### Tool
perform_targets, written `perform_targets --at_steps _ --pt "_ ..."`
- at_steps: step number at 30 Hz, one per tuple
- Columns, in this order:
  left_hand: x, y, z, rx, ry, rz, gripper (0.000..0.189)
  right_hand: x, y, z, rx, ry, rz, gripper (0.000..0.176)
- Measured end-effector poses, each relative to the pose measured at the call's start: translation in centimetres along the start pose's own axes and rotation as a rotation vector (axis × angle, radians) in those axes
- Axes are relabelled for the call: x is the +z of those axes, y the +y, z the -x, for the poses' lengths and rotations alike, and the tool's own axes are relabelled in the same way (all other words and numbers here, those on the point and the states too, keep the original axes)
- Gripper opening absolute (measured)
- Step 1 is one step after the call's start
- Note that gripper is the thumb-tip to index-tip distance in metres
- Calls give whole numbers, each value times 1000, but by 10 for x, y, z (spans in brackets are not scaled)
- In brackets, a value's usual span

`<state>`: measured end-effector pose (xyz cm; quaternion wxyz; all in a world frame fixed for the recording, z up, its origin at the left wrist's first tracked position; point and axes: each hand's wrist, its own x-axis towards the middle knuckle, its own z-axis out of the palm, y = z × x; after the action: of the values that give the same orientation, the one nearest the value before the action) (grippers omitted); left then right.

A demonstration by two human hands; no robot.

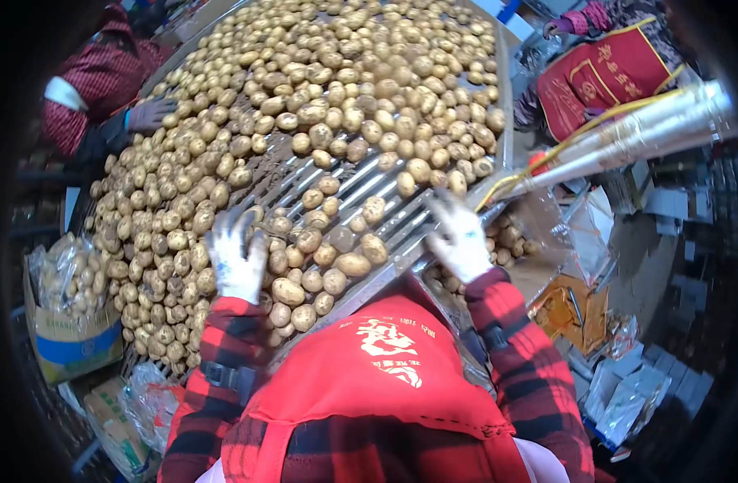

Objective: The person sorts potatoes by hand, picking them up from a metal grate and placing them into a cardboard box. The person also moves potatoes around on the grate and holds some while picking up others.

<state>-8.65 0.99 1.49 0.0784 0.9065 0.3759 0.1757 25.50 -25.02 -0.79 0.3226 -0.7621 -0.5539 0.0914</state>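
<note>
Many potatoes (328, 88) cover a sorting table whose metal slats (401, 217) show through in the middle. My left hand (237, 256), in a white glove, lies among the potatoes with its fingers spread. My right hand (459, 235), gloved the same way, is at the table's right front edge, fingers apart and nothing seen in them. A small group of potatoes (320, 256) lies between my two hands. Just below my right hand, a container (530, 278) beside the table holds more potatoes.
A worker's gloved hand (150, 115) rests at the left edge; another worker in a red apron (606, 76) stands at the right. A metal pole with a yellow cable (626, 133) slants across the right. A box of bagged potatoes (71, 322) stands at left.
</note>
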Motion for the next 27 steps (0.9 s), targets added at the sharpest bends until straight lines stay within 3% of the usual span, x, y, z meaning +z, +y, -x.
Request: perform_targets --at_steps 5,8,10,13,14,17,21,23,27 --pt "-61 -70 21 -246 56 -316 42 74 -2 -107 -467 -265 354 61" --pt "-62 -103 62 -401 -41 -395 42 114 -17 -180 -546 -299 333 58" --pt "-56 -88 65 -371 17 -319 45 156 -14 -219 -615 -386 361 54" --pt "-57 -82 58 -446 -54 -362 52 187 -16 -265 -762 -155 420 48" --pt "-59 -79 61 -471 -81 -349 53 191 -14 -281 -720 -156 445 41" --pt "-57 -83 63 -521 -136 -346 54 205 2 -339 -808 -136 624 52" --pt "-59 -77 56 -446 -65 -354 51 205 28 -408 -695 -141 967 53" --pt "-65 -72 47 -457 -84 -330 51 195 30 -437 -629 -31 888 64" --pt "-65 -72 45 -470 -98 -338 52 160 47 -495 -460 -50 925 60"
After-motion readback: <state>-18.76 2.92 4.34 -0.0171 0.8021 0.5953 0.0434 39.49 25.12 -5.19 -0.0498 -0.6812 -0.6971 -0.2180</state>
